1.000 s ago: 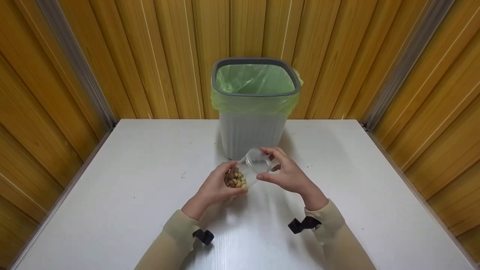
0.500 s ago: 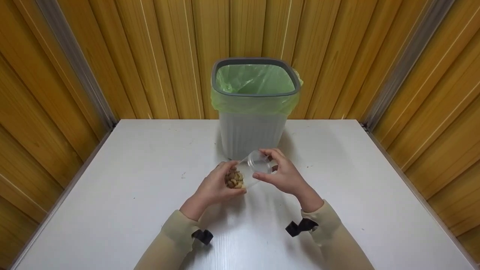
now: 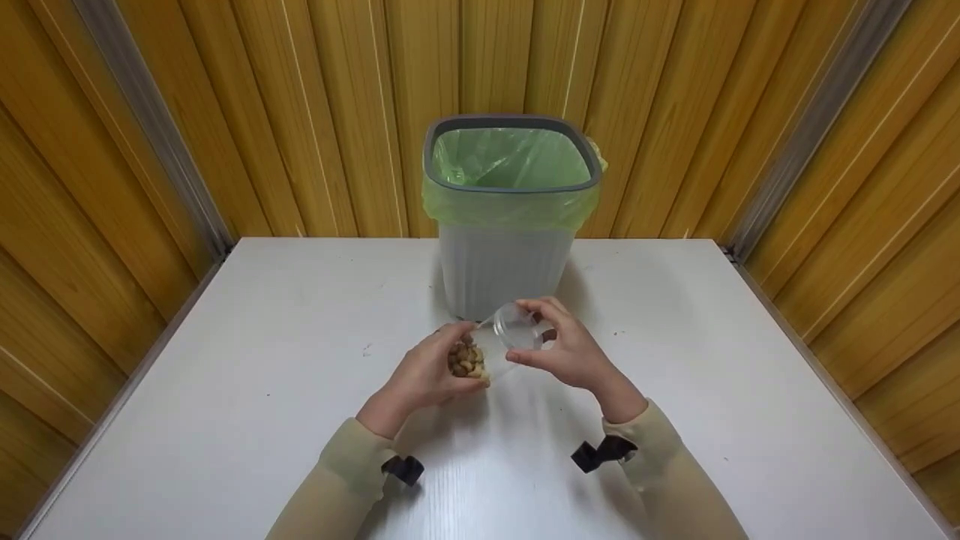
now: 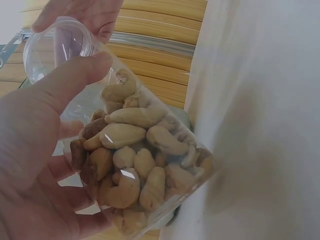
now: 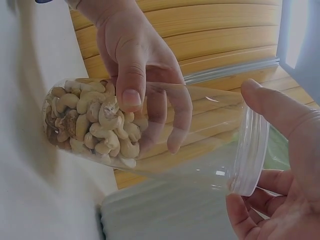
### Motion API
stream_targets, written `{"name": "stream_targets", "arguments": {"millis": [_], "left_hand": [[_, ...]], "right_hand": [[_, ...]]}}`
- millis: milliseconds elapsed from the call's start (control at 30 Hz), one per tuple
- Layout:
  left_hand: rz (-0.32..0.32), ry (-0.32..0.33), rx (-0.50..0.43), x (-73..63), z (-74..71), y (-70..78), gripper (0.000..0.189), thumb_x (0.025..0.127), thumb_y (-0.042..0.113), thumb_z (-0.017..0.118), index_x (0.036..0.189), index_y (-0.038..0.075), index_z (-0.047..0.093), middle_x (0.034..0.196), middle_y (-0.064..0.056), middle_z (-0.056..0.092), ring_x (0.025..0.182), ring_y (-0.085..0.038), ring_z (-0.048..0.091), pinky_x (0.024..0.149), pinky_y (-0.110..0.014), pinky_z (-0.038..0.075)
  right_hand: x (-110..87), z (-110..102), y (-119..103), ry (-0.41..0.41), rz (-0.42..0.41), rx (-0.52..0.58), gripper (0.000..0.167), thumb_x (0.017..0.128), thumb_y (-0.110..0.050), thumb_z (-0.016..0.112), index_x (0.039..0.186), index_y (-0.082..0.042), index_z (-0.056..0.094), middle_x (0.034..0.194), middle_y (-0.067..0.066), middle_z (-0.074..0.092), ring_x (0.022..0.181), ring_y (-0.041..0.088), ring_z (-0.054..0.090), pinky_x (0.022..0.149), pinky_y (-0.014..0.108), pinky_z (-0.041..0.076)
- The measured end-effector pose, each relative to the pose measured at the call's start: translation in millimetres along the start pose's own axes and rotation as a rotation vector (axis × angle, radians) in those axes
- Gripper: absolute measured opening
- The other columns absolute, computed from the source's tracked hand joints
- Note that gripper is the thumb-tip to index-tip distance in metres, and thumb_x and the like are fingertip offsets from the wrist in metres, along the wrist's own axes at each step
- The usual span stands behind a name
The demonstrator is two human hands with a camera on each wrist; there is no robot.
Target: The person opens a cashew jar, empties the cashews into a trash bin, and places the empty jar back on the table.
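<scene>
A clear plastic jar (image 5: pixel 200 135) lies tilted between my two hands, its lidded end up and to the right in the head view. Cashews and other nuts (image 5: pixel 95 120) fill its lower part. My left hand (image 3: pixel 429 373) grips the body, thumb on one side and fingers wrapped round the other. On the clear screw lid (image 5: pixel 254 150) my right hand (image 3: pixel 564 346) has its thumb and fingertips at opposite edges of the rim. In the left wrist view the lid sits over the jar's mouth, and the nuts (image 4: pixel 135 165) rest against the base.
Just behind the jar stands a white ribbed trash bin (image 3: pixel 502 259) with a grey rim (image 3: pixel 510 189) and a green liner bag (image 3: pixel 495 208). The white table (image 3: pixel 262 337) is bordered by wood-patterned panels (image 3: pixel 337 112) at the back and sides.
Both hands have shifted slightly left with the jar. My right hand has moved a little round the lid's edge, and the nuts have settled slightly toward the base.
</scene>
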State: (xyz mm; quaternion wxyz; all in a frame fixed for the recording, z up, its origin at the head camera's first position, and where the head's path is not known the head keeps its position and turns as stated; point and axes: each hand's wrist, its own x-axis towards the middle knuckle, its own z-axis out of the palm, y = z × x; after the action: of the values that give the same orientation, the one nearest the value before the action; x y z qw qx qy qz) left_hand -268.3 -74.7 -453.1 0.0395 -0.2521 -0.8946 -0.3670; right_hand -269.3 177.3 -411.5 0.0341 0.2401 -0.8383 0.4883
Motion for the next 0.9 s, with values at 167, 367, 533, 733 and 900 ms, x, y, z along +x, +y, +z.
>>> {"name": "stream_targets", "arguments": {"millis": [167,367,533,733,900], "left_hand": [[-0.006,-0.049,-0.063,1.6,-1.4,-2.1,0.079,0.081,0.031,0.090,0.148,0.016,0.050,0.126,-0.005,0.065,0.110,-0.022,0.063,0.099,-0.048,0.053],[-0.015,-0.108,-0.153,3.4,-2.9,-4.9,0.081,0.079,0.032,0.091,0.148,0.019,0.051,0.122,-0.001,0.065,0.109,-0.019,0.062,0.100,-0.046,0.052],[-0.023,-0.100,-0.134,2.8,-3.2,-3.1,0.083,0.079,0.033,0.091,0.149,0.016,0.050,0.124,-0.003,0.065,0.112,-0.021,0.063,0.102,-0.047,0.052],[-0.029,-0.073,-0.122,2.4,-4.1,-1.4,0.084,0.078,0.036,0.091,0.149,0.015,0.050,0.125,-0.004,0.064,0.113,-0.022,0.062,0.101,-0.048,0.052],[-0.042,-0.058,-0.112,3.3,-4.2,-1.5,0.085,0.078,0.038,0.091,0.149,0.017,0.050,0.124,-0.004,0.063,0.111,-0.021,0.061,0.100,-0.048,0.052]], "right_hand": [[-1.4,-3,1,-0.030,-0.036,0.002,0.071,0.082,-0.023,0.088,0.145,-0.011,0.057,0.141,0.010,0.055,0.120,0.028,0.052,0.094,0.038,0.050],[-2.6,-10,0,-0.106,-0.109,0.006,0.073,0.085,-0.020,0.086,0.149,-0.011,0.054,0.144,0.013,0.053,0.126,0.032,0.053,0.099,0.042,0.051],[-1.9,-13,2,-0.150,-0.127,0.038,0.074,0.089,-0.018,0.081,0.153,-0.005,0.047,0.149,0.018,0.049,0.134,0.037,0.050,0.105,0.055,0.048],[-2.2,-10,-1,-0.154,-0.063,0.090,0.084,0.088,-0.016,0.082,0.158,-0.002,0.037,0.156,0.022,0.041,0.143,0.042,0.042,0.111,0.064,0.043],[-1.4,-4,-7,-0.083,0.108,0.065,0.091,0.085,-0.028,0.086,0.158,-0.005,0.036,0.151,0.019,0.045,0.135,0.038,0.048,0.107,0.054,0.048]]}}
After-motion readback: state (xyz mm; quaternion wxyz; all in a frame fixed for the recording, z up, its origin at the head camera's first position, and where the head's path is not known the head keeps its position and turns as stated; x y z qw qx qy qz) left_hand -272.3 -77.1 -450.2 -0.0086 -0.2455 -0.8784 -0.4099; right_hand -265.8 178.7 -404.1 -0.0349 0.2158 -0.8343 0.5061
